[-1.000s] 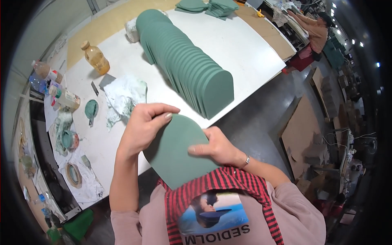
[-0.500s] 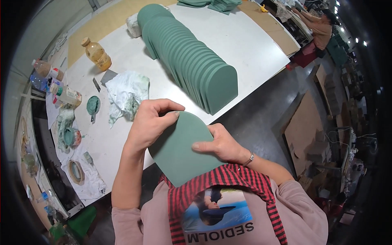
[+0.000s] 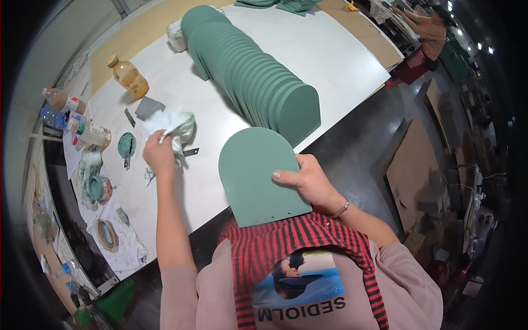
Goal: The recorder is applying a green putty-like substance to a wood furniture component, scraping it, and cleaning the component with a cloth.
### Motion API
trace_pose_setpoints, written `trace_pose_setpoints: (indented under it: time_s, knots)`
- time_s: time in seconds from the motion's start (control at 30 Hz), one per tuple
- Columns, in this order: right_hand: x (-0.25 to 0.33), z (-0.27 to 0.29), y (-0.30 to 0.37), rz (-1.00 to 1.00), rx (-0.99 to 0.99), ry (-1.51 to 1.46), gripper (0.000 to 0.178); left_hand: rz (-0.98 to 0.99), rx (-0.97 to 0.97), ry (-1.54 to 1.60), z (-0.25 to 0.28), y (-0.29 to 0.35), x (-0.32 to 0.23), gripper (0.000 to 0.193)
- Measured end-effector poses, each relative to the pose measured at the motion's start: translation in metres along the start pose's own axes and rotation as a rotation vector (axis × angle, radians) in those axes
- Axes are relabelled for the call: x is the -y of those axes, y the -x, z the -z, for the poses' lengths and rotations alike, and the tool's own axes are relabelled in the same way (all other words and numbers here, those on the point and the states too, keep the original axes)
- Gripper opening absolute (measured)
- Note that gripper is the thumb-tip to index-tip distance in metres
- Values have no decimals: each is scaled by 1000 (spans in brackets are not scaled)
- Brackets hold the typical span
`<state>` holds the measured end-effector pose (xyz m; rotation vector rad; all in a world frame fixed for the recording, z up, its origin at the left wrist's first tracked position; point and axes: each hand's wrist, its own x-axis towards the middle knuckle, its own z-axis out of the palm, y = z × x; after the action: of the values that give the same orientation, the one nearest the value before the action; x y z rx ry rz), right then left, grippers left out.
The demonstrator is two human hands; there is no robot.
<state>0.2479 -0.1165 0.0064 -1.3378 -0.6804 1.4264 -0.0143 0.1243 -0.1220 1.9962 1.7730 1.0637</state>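
Note:
A flat green panel [image 3: 258,170] with one rounded end is held in front of my chest, its straight edge against the striped apron. My right hand [image 3: 313,181] grips its right side, thumb on the face and the other fingers hidden behind. Over the table, my left hand [image 3: 158,154] pinches a white, green-stained cloth [image 3: 181,129] and lifts part of it. A dark flat blade [image 3: 191,152] lies beside the cloth. Beyond, a long row of similar green panels [image 3: 247,66] leans overlapped on the white table [image 3: 341,60].
At left are a yellowish bottle [image 3: 129,77], a grey square [image 3: 149,108], a round lid of green paste [image 3: 126,144], an open tub [image 3: 100,188], a tape roll [image 3: 106,235] and several other bottles. Another person [image 3: 432,38] works at far right. Brown boards [image 3: 404,170] lean nearby.
My left hand has let go of the panel and moved left onto the cloth, gathering it and uncovering the blade. The panel has turned more upright in my right hand.

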Motion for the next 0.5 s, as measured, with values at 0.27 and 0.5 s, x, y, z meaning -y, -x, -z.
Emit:
trace_pose_setpoints:
  time_s: [0.27, 0.5]
  knots:
    - [14, -19, -8, 102, 60, 264, 22, -706, 414, 580, 49, 54, -204, 15]
    - [-7, -13, 3, -4, 91, 132, 27, 112, 887, 817, 50, 49, -148, 15]
